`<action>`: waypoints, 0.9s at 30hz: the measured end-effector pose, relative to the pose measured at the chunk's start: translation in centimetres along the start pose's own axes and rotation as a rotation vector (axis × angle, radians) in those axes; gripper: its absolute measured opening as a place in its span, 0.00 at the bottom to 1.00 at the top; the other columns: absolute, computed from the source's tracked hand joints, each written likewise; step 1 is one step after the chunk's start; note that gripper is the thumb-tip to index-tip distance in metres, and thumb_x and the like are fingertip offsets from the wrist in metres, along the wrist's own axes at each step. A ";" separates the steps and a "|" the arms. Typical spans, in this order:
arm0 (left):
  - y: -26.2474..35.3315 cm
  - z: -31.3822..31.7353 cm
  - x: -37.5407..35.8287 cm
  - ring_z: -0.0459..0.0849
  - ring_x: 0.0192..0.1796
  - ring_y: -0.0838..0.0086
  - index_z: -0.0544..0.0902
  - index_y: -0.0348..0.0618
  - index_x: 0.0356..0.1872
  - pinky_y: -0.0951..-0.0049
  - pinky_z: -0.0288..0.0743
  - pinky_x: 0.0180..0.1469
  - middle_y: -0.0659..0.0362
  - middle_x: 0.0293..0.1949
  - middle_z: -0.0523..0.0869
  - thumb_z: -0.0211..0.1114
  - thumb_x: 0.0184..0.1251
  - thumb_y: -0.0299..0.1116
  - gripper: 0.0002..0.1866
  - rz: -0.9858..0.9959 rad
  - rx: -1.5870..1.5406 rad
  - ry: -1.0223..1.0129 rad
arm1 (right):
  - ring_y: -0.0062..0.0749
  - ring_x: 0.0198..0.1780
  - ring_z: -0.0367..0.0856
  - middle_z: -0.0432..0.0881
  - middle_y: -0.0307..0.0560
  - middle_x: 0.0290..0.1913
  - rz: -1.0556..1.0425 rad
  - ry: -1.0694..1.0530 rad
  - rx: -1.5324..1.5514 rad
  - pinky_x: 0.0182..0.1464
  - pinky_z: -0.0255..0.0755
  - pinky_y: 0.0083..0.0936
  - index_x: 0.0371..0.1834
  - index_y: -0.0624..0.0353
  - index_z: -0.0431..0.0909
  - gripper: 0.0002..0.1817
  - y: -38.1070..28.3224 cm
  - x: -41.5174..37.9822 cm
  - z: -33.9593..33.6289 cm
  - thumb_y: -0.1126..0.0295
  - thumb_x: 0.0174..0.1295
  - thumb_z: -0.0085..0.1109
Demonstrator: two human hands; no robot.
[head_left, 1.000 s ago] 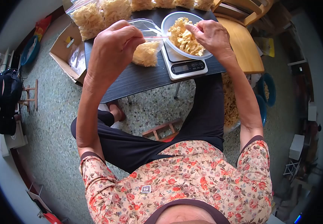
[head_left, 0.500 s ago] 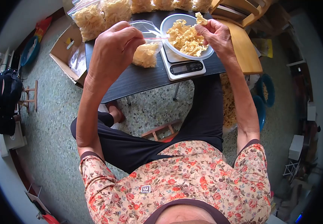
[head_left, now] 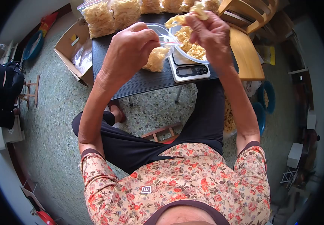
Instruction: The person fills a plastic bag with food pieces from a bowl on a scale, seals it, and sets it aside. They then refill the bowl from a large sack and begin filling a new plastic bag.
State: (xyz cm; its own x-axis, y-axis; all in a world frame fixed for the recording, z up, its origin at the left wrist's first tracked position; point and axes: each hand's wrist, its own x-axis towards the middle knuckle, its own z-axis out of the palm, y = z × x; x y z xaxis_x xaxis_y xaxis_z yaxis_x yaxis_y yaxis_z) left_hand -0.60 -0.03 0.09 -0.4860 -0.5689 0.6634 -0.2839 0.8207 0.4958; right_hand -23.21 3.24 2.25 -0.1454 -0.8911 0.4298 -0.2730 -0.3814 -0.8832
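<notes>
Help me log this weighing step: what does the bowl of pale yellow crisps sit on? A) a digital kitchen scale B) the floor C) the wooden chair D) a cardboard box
A: the bowl rests on the white digital scale, whose display and buttons face the person on the dark table.

A dark low table (head_left: 139, 80) stands on speckled floor (head_left: 53, 123). On it, a digital scale (head_left: 189, 70) sits at 3 o'clock, a part-filled clear bag (head_left: 156, 58) at centre, and filled bags (head_left: 111, 15) line 12 o'clock.
</notes>
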 end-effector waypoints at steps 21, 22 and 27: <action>0.1 -2.3 -0.8 0.85 0.34 0.60 0.86 0.37 0.37 0.66 0.78 0.37 0.53 0.34 0.84 0.73 0.65 0.26 0.05 0.015 0.116 -0.060 | 0.48 0.57 0.85 0.87 0.51 0.54 -0.490 -0.748 -0.510 0.60 0.79 0.39 0.62 0.57 0.83 0.32 2.5 0.7 2.1 0.54 0.55 0.79; 0.1 -2.4 -0.9 0.85 0.34 0.60 0.85 0.37 0.37 0.66 0.78 0.38 0.53 0.34 0.84 0.72 0.65 0.26 0.05 0.022 0.116 -0.062 | 0.49 0.56 0.85 0.87 0.52 0.52 -0.383 -0.842 -0.557 0.59 0.78 0.41 0.60 0.56 0.83 0.31 2.4 0.8 2.4 0.53 0.55 0.79; 0.0 -2.7 -0.9 0.85 0.34 0.60 0.85 0.37 0.37 0.66 0.78 0.38 0.53 0.34 0.83 0.72 0.65 0.25 0.04 0.041 0.112 -0.072 | 0.53 0.50 0.86 0.88 0.53 0.45 -0.350 -0.998 -0.777 0.52 0.78 0.43 0.51 0.56 0.84 0.28 2.1 1.3 3.7 0.48 0.54 0.75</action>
State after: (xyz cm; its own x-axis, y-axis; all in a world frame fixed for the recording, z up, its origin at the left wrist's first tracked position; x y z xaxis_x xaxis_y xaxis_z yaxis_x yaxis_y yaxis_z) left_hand 2.11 0.39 1.02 -0.5560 -0.5327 0.6380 -0.3509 0.8463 0.4008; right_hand -20.43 0.42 0.29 0.7148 -0.6993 -0.0063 -0.6743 -0.6868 -0.2714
